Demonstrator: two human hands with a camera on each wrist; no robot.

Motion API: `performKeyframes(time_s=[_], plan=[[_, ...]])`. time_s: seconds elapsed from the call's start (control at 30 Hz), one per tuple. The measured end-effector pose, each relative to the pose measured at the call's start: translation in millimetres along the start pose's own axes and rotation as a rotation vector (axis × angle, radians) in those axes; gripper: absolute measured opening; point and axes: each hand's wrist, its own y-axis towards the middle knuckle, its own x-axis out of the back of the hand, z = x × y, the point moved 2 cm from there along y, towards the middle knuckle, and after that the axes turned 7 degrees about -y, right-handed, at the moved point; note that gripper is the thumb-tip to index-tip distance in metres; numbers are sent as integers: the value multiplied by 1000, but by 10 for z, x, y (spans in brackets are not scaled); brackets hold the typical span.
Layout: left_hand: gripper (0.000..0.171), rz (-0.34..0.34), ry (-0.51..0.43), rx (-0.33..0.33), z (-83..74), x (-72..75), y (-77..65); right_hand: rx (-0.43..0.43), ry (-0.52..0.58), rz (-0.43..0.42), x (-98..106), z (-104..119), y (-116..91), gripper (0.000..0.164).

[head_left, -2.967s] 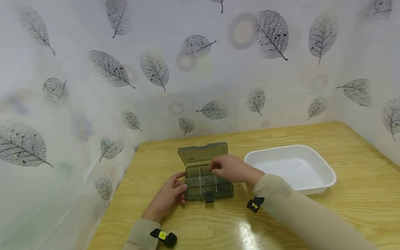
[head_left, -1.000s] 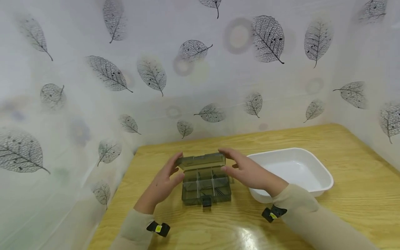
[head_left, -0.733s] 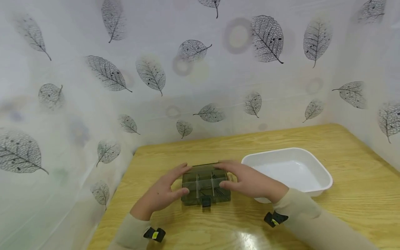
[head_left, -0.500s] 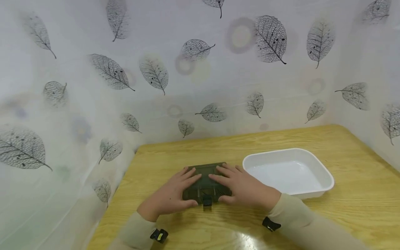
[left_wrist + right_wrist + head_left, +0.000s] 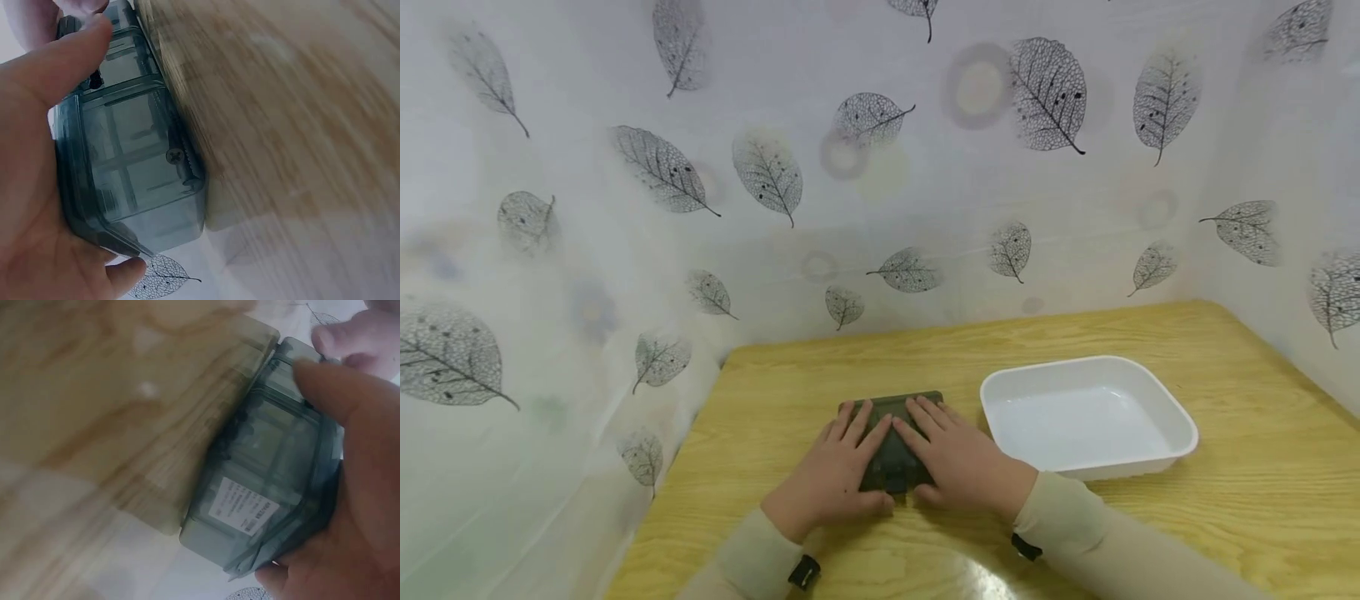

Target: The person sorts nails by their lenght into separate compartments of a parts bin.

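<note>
A dark translucent compartment box [image 5: 892, 454] lies on the table with its lid down. My left hand [image 5: 831, 477] presses flat on the lid's left half, fingers straight and spread. The right hand [image 5: 964, 463] does the same on the right half, the fingertips of both hands close together at the middle. Both thumbs reach down to the front, on either side of the black latch [image 5: 895, 483]. Through the box wall in the left wrist view, a cross-head screw [image 5: 174, 155] shows. A white printed label [image 5: 244, 506] appears on the box in the right wrist view.
A white plastic basin [image 5: 1090, 468] stands right of the box, near my right forearm. The wooden table [image 5: 790, 375] ends at a leaf-patterned curtain [image 5: 925, 183] behind and on both sides.
The right hand has left the compartments, and both hands have swung the raised lid down onto the box. Since then they have slid inward over the lid, flattening on it.
</note>
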Motion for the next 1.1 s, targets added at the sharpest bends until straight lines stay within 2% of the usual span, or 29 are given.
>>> performKeyframes(time_s=[0.2, 0.33, 0.57, 0.7, 0.87, 1.0, 1.1], plan=[[87, -33, -5, -24, 15, -24, -25, -23, 2, 16, -31, 36, 15, 78], [78, -58, -6, -34, 49, -38, -59, -18, 3, -4, -46, 74, 68, 71], [76, -47, 29, -22, 84, -71, -83, -24, 11, -34, -19, 110, 137, 67], [74, -42, 16, -29, 99, -76, -84, -24, -4, -39, -25, 110, 181, 66], [75, -19, -20, -5, 130, -73, -82, -20, 21, -16, -38, 99, 198, 67], [81, -12, -79, 13, 165, -66, -67, -48, 123, -1, -4, 21, 140, 67], [87, -49, -117, 36, 177, -50, -61, -70, 142, -70, 128, -110, 15, 66]])
